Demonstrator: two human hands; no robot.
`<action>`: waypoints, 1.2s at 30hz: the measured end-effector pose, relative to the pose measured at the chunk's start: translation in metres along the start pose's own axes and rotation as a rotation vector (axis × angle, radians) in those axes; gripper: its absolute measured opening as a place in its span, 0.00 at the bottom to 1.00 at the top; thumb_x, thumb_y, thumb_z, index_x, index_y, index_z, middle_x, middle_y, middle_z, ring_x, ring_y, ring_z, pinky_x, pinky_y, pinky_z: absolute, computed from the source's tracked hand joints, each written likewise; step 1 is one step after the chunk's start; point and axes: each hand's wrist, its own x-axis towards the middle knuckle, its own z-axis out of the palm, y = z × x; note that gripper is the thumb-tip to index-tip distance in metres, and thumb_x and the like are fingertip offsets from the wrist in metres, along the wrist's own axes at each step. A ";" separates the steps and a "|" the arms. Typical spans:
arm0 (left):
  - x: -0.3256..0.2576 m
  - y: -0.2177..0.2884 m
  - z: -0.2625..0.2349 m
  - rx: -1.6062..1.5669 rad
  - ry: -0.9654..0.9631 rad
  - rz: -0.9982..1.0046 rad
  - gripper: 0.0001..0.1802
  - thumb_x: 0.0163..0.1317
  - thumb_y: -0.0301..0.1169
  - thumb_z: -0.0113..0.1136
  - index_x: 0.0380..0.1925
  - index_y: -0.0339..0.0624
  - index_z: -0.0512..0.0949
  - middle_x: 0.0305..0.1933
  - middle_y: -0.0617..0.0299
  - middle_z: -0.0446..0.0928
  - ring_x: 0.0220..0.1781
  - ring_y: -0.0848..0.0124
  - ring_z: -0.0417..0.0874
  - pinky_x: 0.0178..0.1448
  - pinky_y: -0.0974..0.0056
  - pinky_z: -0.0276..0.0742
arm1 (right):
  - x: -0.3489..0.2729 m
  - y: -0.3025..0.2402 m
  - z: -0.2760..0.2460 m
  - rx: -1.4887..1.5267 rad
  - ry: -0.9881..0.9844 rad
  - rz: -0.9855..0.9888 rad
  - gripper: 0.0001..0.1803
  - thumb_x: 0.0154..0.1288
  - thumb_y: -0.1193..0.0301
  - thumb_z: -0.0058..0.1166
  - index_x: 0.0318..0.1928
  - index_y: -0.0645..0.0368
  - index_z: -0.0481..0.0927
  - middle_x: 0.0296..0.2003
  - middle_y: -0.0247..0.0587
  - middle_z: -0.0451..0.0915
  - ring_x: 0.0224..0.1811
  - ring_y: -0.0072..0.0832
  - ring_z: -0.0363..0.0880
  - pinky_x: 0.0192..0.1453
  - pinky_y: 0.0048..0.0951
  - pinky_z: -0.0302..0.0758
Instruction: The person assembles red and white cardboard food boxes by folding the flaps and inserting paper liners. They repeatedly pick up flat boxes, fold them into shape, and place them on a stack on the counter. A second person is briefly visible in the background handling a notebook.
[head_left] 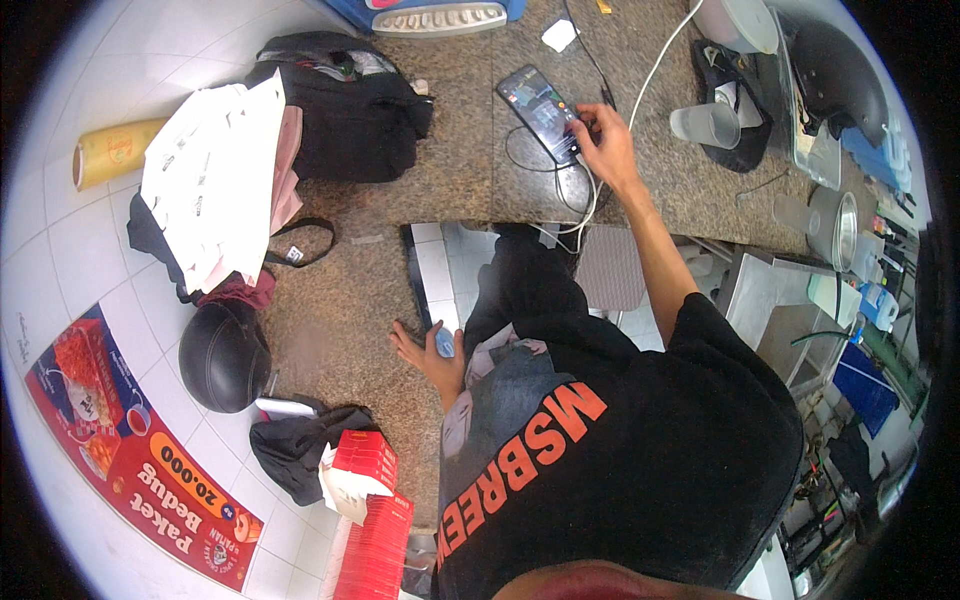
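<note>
The right hand [605, 145] reaches out over the speckled stone counter [460, 170] and rests on the lower end of a phone [541, 112] that lies flat there with its screen lit; the fingers curl around the phone's edge and the thumb side lies against it, so the hand grips the phone rather than lying slack. A white cable [640, 85] and a thin black cable [530, 165] run past the hand — the white one loops down off the counter's edge just below the wrist. To the right of the phone stands a clear plastic cup [708, 124] beside a dark cloth [735, 110].

The left hand [428, 355] lies lower down, palm down with fingers spread on the near stretch of the same counter, at its inner edge; it holds nothing, though a small pale thing sits just by its fingers and I cannot tell what it is.

Left of the phone, on the counter, sits a black backpack [350, 110] — against it leans a white paper bag [215, 180]. Further left of that lies a yellow roll [110, 152]. Below the bag rests a black helmet [222, 355], and nearer the left hand stand red cardboard boxes [370, 500].
</note>
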 end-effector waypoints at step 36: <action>-0.014 0.000 -0.004 -0.275 0.286 -0.162 0.18 0.56 0.45 0.75 0.41 0.47 0.86 0.79 0.54 0.61 0.83 0.48 0.52 0.81 0.36 0.44 | 0.117 -0.360 0.214 0.267 -0.250 -1.100 0.14 0.58 0.73 0.64 0.46 0.55 0.88 0.41 0.38 0.87 0.48 0.41 0.83 0.58 0.42 0.75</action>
